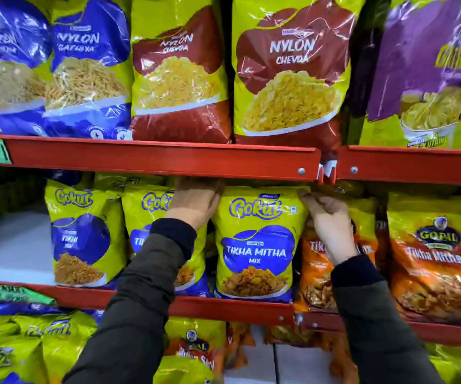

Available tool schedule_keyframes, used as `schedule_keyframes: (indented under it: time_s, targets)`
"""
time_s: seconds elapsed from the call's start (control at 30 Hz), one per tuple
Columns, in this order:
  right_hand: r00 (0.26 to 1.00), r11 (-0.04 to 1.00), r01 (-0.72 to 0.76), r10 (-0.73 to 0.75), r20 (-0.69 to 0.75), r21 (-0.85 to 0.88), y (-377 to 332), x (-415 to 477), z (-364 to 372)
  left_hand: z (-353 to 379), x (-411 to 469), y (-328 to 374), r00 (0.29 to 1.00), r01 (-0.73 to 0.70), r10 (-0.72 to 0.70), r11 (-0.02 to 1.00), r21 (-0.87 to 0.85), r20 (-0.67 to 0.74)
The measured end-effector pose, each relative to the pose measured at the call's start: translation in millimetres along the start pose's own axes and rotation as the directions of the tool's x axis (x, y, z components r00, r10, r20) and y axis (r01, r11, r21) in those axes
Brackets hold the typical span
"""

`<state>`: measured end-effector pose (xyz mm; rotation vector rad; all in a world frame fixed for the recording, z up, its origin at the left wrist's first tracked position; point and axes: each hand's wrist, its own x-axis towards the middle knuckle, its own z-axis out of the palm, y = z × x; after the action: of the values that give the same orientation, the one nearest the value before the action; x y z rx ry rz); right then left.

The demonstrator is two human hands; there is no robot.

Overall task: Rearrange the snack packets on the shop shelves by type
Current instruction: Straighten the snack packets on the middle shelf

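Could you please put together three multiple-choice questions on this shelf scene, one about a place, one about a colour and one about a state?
1. Where does the Gokul Tikha Mitha Mix packet between the hands stand?
A. top shelf
B. middle shelf
C. floor

2. What colour is the panel behind the words on the Nylon Chevda packet?
A. green
B. white
C. dark red

3. What are the left hand and right hand doing?
A. gripping the packet's upper corners
B. hanging free of the shelves
C. holding a price label

Answers:
1 B: it sits on the red middle shelf, under the Nylon row.
2 C: the Chevda name sits on dark red.
3 A: each hand clasps one upper corner.
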<state>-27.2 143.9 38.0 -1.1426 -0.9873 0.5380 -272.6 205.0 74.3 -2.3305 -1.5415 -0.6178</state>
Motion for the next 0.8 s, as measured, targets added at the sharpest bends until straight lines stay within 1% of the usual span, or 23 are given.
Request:
schedule_keyframes:
  time_s: [0.03, 0.13, 0.2, 0.27, 0.3, 0.33, 0.37, 0.4, 0.43, 0.47, 0.53, 0.6, 0.63, 0.67, 0.7, 0.73, 0.77, 0.8]
  targets:
    - [1.000, 1.000, 0.003, -0.003, 0.000, 0.007, 1.3, -0.1, 0.8, 0.9, 1.2, 2.4, 0.999, 0.028, -0.028, 0.999, 0.022, 0.026]
    - [1.000, 0.999, 0.029, -0.029, 0.010, 0.020, 5.7, 1.6, 2.4, -4.9, -0.1, 13.7, 0.994, 0.104, -0.104, 0.995, -0.007, 0.028]
    - [0.999, 0.998, 0.045, -0.045, -0.007, 0.036, 3.1, 4.7, -3.6, -6.1, -6.6, 22.5, 0.990, 0.140, -0.141, 0.989, -0.044, -0.013]
    - [0.998, 0.997, 0.057, -0.057, -0.014, 0.057, -1.2, 7.9, -20.3, -10.5, -14.9, 42.1, 0.983, 0.140, -0.150, 0.985, -0.105, -0.104]
    - [0.996, 0.996, 0.081, -0.080, -0.038, 0.039, -2.3, 10.6, -31.9, -15.0, -18.1, 55.4, 0.981, 0.155, -0.169, 0.978, -0.143, -0.095]
    - [0.990, 0.993, 0.111, -0.114, -0.079, -0.034, -3.2, 14.2, -48.6, -19.6, -20.0, 72.8, 0.979, 0.185, -0.196, 0.965, -0.187, -0.046]
    - [0.981, 0.981, 0.131, -0.150, -0.125, -0.142, -3.9, 17.2, -65.0, -22.4, -19.6, 88.8, 0.976, 0.217, -0.219, 0.951, -0.219, 0.016]
    - [0.971, 0.955, 0.127, -0.175, -0.165, -0.267, -4.6, 20.6, -81.6, -23.4, -17.3, 104.2, 0.976, 0.220, -0.215, 0.948, -0.228, 0.045]
    - [0.961, 0.905, 0.106, -0.200, -0.190, -0.412, -5.8, 23.5, -100.8, -22.0, -13.1, 124.0, 0.980, 0.198, -0.191, 0.954, -0.226, 0.052]
    - [0.957, 0.823, 0.080, -0.221, -0.187, -0.562, -8.0, 25.7, -115.2, -20.3, -7.9, 140.2, 0.986, 0.168, -0.160, 0.963, -0.209, 0.056]
    - [0.966, 0.604, 0.082, -0.245, -0.086, -0.792, -12.4, 30.2, -140.6, -16.0, 3.0, 169.2, 0.988, 0.142, -0.132, 0.980, -0.137, 0.080]
    - [0.974, 0.374, 0.148, -0.216, 0.068, -0.916, -20.1, 37.6, -156.9, -14.6, 16.4, 182.5, 0.985, 0.147, -0.139, 0.986, -0.077, 0.098]
    - [0.975, 0.294, 0.183, -0.175, 0.135, -0.938, -24.1, 43.4, -162.8, -12.2, 23.4, 181.7, 0.986, 0.149, -0.144, 0.987, -0.062, 0.083]
    - [0.975, 0.243, 0.211, -0.121, 0.186, -0.947, -28.3, 50.4, -168.7, -10.9, 27.9, 183.0, 0.988, 0.149, -0.148, 0.988, -0.045, 0.032]
    - [0.973, 0.227, 0.231, -0.051, 0.225, -0.946, -30.8, 56.6, -171.2, -8.7, 32.3, 182.0, 0.988, 0.154, -0.154, 0.987, -0.035, -0.011]
    - [0.966, 0.237, 0.250, 0.009, 0.259, -0.939, -32.9, 61.7, -172.6, -7.0, 36.2, 179.8, 0.986, 0.168, -0.168, 0.985, -0.031, -0.009]
    - [0.956, 0.268, 0.265, 0.055, 0.289, -0.926, -33.7, 67.2, -174.7, -5.8, 39.6, 180.3, 0.980, 0.193, -0.191, 0.980, -0.042, 0.054]
    - [0.943, 0.300, 0.272, 0.104, 0.315, -0.914, -36.1, 69.3, -175.9, -4.2, 42.3, 180.2, 0.963, 0.225, -0.212, 0.972, -0.063, 0.164]
